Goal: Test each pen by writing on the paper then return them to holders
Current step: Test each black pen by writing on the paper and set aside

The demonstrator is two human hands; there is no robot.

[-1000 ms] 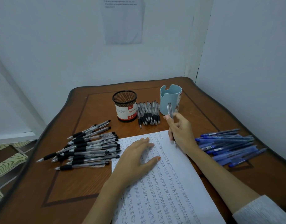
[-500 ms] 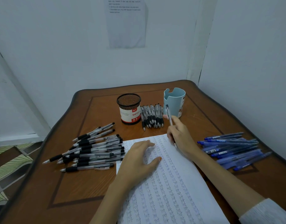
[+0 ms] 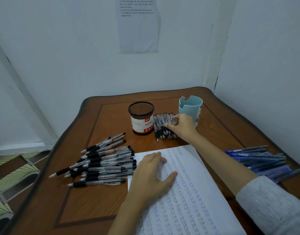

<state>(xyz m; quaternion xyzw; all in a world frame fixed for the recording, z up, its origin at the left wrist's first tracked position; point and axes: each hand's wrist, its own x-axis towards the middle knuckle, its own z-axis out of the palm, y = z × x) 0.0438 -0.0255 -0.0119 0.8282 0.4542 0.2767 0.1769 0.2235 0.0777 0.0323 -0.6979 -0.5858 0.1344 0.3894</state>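
Head view: pins the paper (image 3: 188, 192) at 6 o'clock with the left grip (image 3: 151, 173) spread flat, steadying it for writing. Curls the right grip (image 3: 181, 124) over the pen row (image 3: 160, 124) at 12 o'clock, between mesh holder (image 3: 141, 119) and blue holder (image 3: 190, 103); cannot tell whether holding one.

So the right hand (image 3: 183, 127) isn't over the top edge of the white sheet of paper covered in handwriting (image 3: 196, 184) anymore. A second ago it held a clear pen upright there. Now it's reached forward, fingers down on the row of clear black-grip pens (image 3: 160, 126) lying between the black mesh pen holder with the red-and-white label (image 3: 141, 119) and the light blue plastic cup holder (image 3: 190, 106). No pen sticks up out of it now. The fingers are blurred, so can't tell if they're pinching one.
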